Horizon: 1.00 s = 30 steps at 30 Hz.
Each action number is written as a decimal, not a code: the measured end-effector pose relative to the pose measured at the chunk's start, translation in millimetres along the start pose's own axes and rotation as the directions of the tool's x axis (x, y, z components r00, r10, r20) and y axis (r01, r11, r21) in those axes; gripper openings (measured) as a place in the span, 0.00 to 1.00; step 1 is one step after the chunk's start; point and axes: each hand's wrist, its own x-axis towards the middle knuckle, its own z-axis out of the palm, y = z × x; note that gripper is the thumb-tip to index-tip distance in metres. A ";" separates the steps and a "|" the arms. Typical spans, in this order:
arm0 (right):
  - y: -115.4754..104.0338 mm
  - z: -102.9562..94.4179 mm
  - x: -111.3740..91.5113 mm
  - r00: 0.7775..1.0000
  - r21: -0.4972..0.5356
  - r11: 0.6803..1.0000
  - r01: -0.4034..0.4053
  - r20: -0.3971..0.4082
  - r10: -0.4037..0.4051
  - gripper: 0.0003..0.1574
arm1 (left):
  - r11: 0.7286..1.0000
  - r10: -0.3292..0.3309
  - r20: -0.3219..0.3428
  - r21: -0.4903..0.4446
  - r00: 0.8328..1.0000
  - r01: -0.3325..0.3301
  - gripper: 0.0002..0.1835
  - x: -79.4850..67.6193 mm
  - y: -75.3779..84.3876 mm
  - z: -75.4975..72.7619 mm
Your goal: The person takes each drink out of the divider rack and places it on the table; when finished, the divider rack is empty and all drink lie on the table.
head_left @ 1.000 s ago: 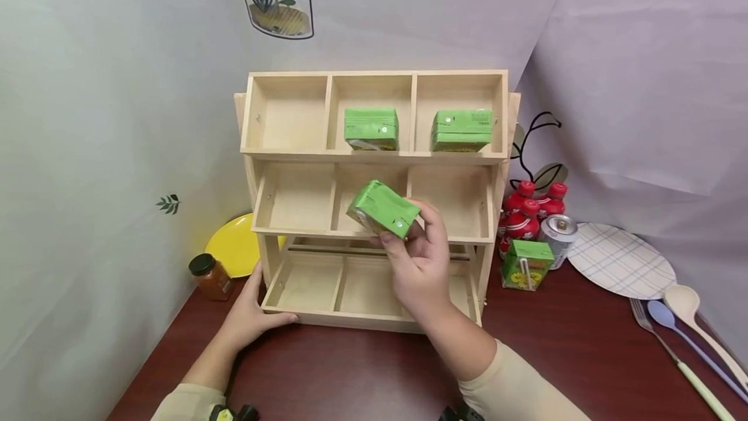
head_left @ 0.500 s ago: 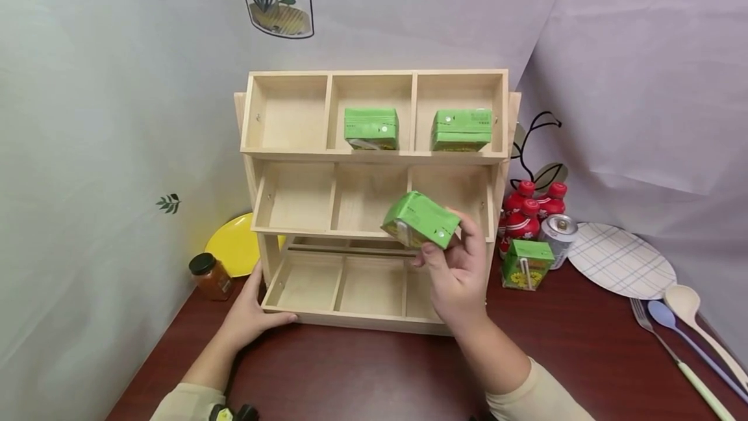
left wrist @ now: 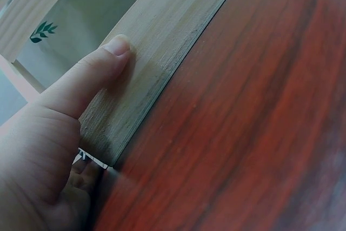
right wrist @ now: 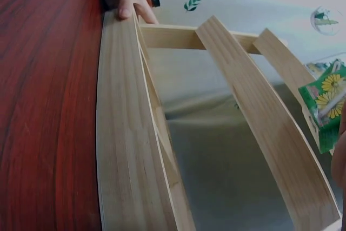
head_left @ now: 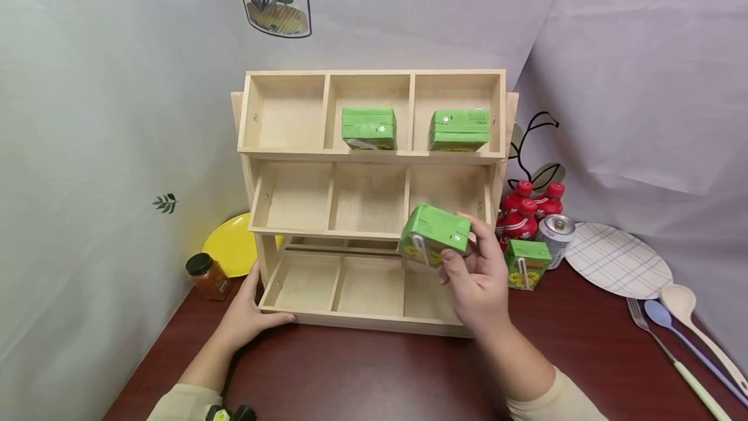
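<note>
In the head view my right hand (head_left: 482, 284) holds a green drink carton (head_left: 437, 229) by its right end, thumb in front. The carton is tilted, its straw side facing me, before the right part of a three-tier wooden rack (head_left: 368, 323). Part of that carton (right wrist: 327, 101) shows at the right edge of the right wrist view. My left hand (head_left: 242, 318) rests on the rack's lower left corner, with the thumb (left wrist: 102, 66) straight along the front board and the other fingers at the side. Two more green cartons lie in the top tier, one in the middle compartment (head_left: 369, 125), another in the right compartment (head_left: 460, 127).
Right of the rack stand red bottles (head_left: 520, 221), a silver can (head_left: 556, 234) and a green carton (head_left: 528, 265). Beyond lie a checked plate (head_left: 619, 258), a fork (head_left: 654, 336) and two spoons (head_left: 680, 301). At left are a jar (head_left: 207, 276) and a yellow plate (head_left: 230, 245).
My right hand has moved right and slightly down with the carton, from the rack's middle to its right part. The carton's straw side has turned more toward me. My left hand stays put.
</note>
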 end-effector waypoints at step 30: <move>-32.8 -104.6 -10.5 0.993 -0.034 0.997 -0.068 -0.097 0.064 0.31 | 0.999 0.012 -0.007 0.042 1.000 -0.012 0.71 -2.1 7.6 0.7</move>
